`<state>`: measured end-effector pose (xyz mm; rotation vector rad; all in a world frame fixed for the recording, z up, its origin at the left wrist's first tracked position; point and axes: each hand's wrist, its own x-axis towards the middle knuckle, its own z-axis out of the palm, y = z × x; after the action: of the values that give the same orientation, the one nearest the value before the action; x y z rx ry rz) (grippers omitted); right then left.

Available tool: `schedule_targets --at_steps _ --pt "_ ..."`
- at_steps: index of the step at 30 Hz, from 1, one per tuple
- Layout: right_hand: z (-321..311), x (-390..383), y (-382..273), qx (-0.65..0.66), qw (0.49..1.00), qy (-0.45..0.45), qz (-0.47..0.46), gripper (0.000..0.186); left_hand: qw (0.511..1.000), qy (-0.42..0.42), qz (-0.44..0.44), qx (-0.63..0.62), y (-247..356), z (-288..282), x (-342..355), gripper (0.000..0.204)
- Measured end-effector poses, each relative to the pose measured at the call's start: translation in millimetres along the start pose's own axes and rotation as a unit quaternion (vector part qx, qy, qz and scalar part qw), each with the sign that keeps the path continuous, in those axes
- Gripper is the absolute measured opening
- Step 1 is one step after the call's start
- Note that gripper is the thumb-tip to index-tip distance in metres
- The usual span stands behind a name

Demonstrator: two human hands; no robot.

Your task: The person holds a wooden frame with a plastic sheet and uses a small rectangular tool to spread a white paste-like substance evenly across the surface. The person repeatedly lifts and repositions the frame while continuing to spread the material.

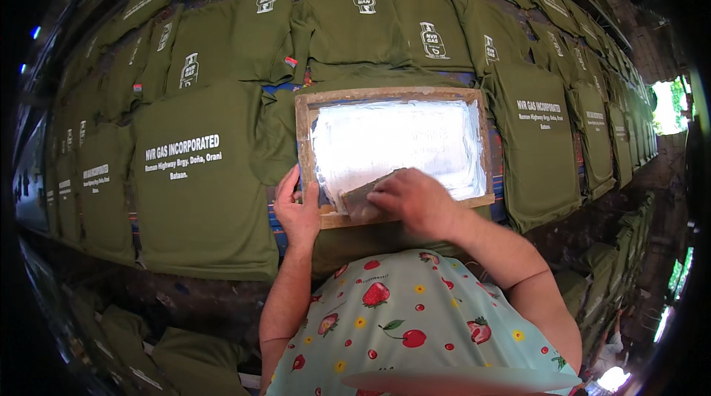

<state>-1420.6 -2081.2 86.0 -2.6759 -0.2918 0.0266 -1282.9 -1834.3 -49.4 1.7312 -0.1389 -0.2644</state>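
A wooden screen [392, 148] lies at the tabletop's near edge, over a green shirt [200, 174]. The left hand [298, 211] grips its near-left corner; the right hand's [415, 200] fingers clasp a squeegee [366, 196] (white ink). Shirts cover the tabletop [275, 227] edge to edge.

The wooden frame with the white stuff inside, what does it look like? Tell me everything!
The frame is a pale wooden rectangle, smeared with paint, with a screen coated in white ink. It lies flat on an olive green shirt on the long table. The left hand holds its near left corner. The right hand presses a squeegee on the screen near the front edge.
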Motion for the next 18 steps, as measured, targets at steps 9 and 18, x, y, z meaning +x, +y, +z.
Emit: schedule_targets --at_steps 9,18 --pt "-24.2 103.9 81.3 -0.026 0.996 0.076 0.034 0.040 0.993 0.017 0.069 0.092 -5.0 -2.3 4.0 0.052" --pt "-40.3 104.3 113.5 -0.037 0.972 -0.099 -0.211 0.029 0.996 0.030 0.020 0.081 -7.8 -5.5 5.2 0.050"
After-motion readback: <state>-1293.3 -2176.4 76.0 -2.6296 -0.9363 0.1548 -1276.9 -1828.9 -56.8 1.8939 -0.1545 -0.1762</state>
